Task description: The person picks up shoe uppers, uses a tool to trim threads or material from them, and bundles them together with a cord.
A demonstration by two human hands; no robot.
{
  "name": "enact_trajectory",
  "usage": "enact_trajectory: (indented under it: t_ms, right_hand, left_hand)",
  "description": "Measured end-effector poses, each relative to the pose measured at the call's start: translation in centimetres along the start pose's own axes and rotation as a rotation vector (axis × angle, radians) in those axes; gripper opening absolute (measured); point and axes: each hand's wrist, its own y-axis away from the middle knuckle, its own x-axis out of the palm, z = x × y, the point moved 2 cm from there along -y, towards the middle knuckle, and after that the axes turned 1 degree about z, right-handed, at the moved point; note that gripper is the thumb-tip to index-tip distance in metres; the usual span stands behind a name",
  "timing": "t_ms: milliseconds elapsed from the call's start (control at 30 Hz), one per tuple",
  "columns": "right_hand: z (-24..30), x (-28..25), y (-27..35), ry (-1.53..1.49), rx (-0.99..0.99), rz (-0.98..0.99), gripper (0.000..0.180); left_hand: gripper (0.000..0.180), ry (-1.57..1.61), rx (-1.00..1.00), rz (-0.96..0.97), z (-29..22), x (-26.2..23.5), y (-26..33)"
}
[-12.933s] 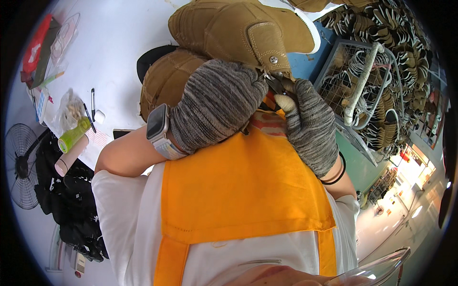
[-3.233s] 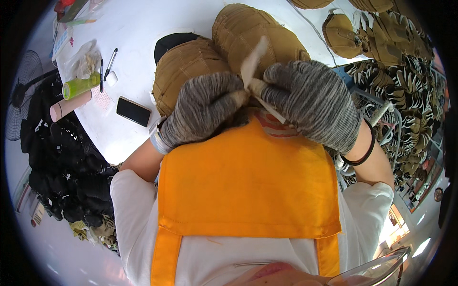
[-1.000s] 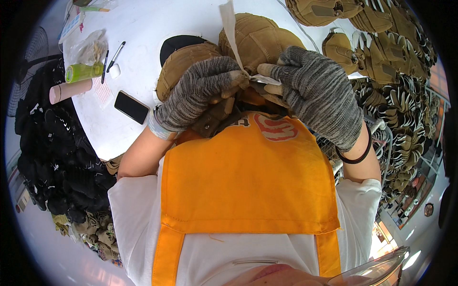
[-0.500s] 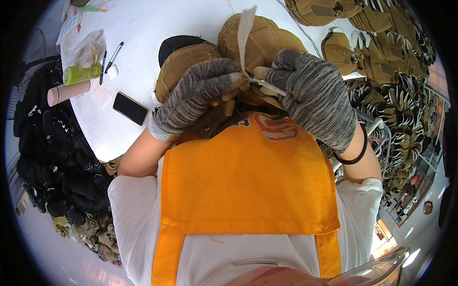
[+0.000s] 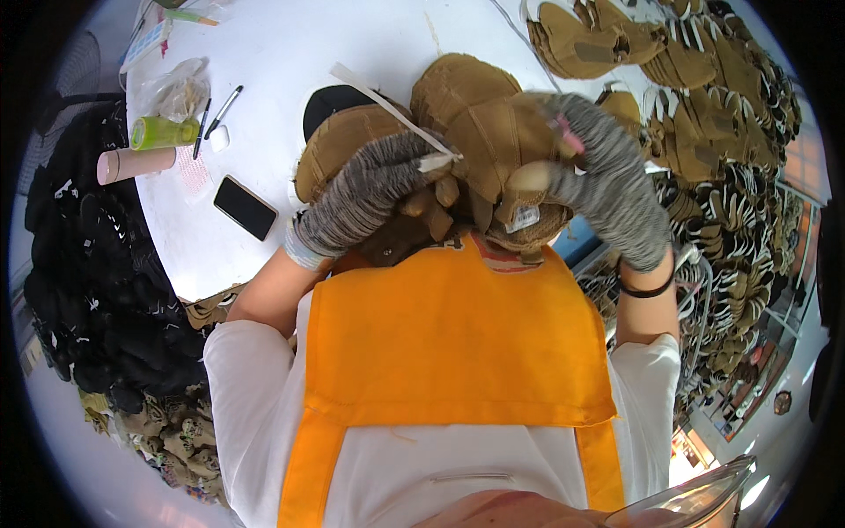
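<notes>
Both my hands wear grey knitted gloves with bare fingertips. My left hand [image 5: 383, 180] is closed, pinching a narrow white strip [image 5: 383, 101] that sticks out up and to the left. Under and beside it lies one brown panelled fabric cap [image 5: 339, 128], with a black piece [image 5: 339, 97] showing behind it. My right hand [image 5: 594, 167] is closed on the edge of another brown cap [image 5: 506, 145], thumb on the near rim; its fingers are blurred. A white label [image 5: 523, 217] shows inside that rim. A small pink thing [image 5: 569, 138] shows by the right fingers; its kind I cannot make out.
On the white table [image 5: 290, 44] at the left lie a phone [image 5: 246, 208], two pens [image 5: 224, 112], a green bottle [image 5: 165, 133], a pink bottle [image 5: 136, 164] and a plastic bag [image 5: 185, 88]. Stacked brown caps [image 5: 590, 44] fill the right. A black heap [image 5: 97, 290] lies at the left.
The white strip has swung from upright to leaning left. My right hand has come away from the left one to the right, onto the cap's rim, turning the cap so its label shows.
</notes>
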Motion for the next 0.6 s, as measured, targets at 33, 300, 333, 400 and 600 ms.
enact_trajectory:
  t_ms: [33, 300, 333, 400, 600]
  right_hand:
    - [-0.8, 0.8, -0.1, 0.028, 0.051, 0.089, 0.054]
    - [-1.3, 1.9, -4.4, 0.193, -0.187, 0.194, 0.028]
    - [-1.4, 2.5, -4.8, 0.381, -0.334, 0.208, 0.028]
    - [-0.9, 2.9, -5.0, 0.083, -0.238, 0.128, 0.032]
    - [0.8, 2.7, -4.6, -0.867, 0.445, 0.246, 0.028]
  left_hand:
    - [0.024, 0.043, 0.030, 0.029, 0.3, 0.1, -0.3]
    - [0.023, -0.235, 0.410, -0.019, -0.3, 1.5, 0.0]
    - [0.023, -0.394, 0.616, -0.054, -0.9, 1.7, -0.2]
    - [0.022, -0.395, 0.612, -0.151, -2.0, 1.9, -0.1]
    - [0.028, 0.312, -0.049, 0.068, -3.2, 2.4, -0.1]
